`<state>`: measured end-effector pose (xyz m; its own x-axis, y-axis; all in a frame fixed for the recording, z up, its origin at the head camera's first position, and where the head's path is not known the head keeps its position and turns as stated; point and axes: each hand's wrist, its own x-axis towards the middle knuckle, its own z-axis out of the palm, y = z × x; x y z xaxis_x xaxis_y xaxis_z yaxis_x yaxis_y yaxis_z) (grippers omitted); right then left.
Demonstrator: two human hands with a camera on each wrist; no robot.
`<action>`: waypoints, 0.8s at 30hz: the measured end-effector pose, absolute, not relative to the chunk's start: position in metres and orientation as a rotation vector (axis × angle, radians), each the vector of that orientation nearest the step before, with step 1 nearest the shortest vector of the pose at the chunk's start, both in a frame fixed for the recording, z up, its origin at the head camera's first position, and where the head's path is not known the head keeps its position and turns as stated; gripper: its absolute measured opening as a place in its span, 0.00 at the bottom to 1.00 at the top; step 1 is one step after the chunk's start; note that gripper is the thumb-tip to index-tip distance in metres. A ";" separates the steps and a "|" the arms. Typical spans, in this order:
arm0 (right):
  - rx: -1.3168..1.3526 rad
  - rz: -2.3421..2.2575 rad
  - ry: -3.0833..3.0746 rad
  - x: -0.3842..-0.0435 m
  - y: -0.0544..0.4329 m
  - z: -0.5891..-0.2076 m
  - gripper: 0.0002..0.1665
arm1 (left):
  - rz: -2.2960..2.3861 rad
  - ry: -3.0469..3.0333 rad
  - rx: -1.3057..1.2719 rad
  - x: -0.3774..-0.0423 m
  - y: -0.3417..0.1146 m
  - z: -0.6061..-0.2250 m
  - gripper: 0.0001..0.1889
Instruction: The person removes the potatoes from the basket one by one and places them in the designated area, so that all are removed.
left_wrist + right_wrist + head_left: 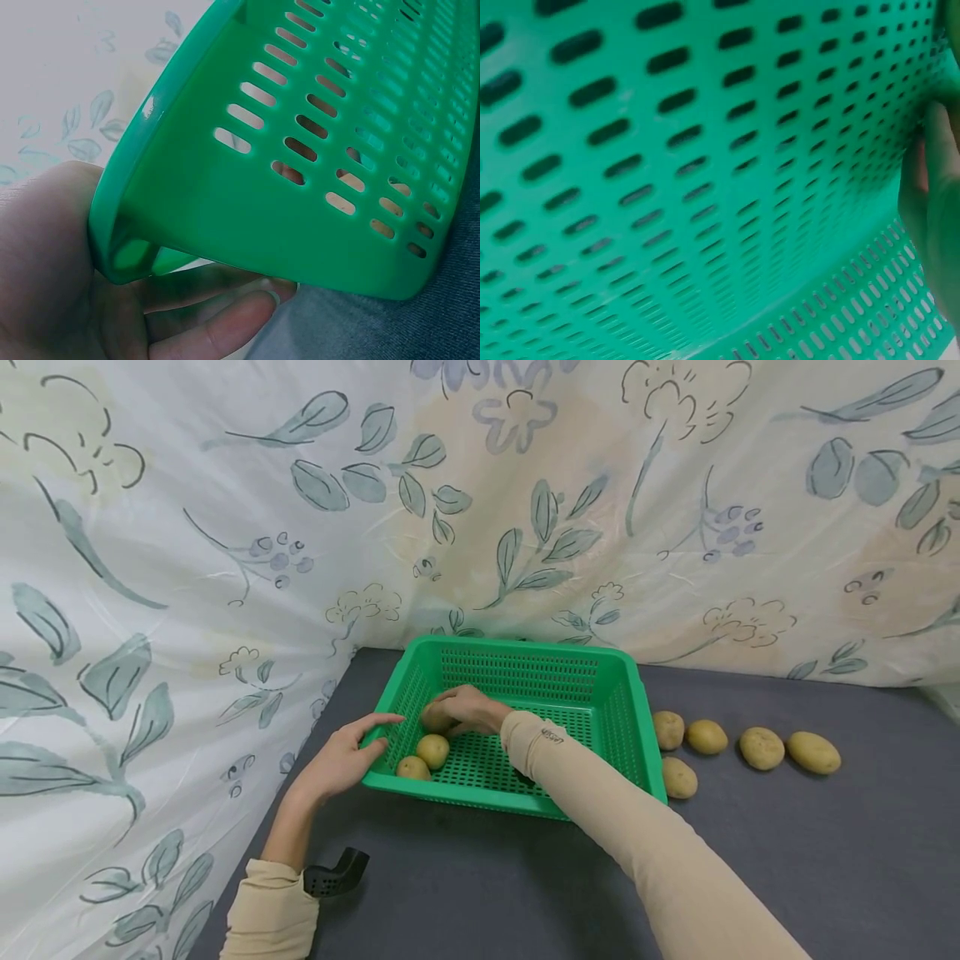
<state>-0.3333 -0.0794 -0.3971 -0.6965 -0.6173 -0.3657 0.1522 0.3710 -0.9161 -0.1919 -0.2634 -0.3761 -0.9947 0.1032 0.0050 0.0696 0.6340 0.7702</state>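
Observation:
A green slotted plastic basket (525,797) stands on the dark table. Its left rim is gripped by my left hand (348,760), whose fingers curl round the edge in the left wrist view, beside the slotted wall (225,202). Reaching into the basket, my right hand (468,706) holds a potato (435,717) near the left wall. Two more potatoes lie by it, one at the front left corner (413,767) and a yellow one (432,750) just behind. At the edge of the right wrist view, my right hand (934,195) shows against the basket wall; its potato is mostly hidden there.
Several potatoes lie on the table (825,843) right of the basket, among them a brownish one (679,777) close to its wall and an oval one (813,752) farthest right. A flowered curtain (525,527) hangs behind and at the left. A black wrist mount (337,872) sits by my left sleeve.

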 end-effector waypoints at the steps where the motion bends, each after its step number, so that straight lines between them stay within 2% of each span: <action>1: -0.394 -1.403 1.937 -0.333 -0.079 -0.397 0.26 | 1.320 2.804 0.148 -0.192 -0.263 -0.376 0.21; 24: -0.411 -1.451 2.010 -0.334 -0.071 -0.401 0.28 | 1.352 2.796 0.171 -0.189 -0.262 -0.374 0.21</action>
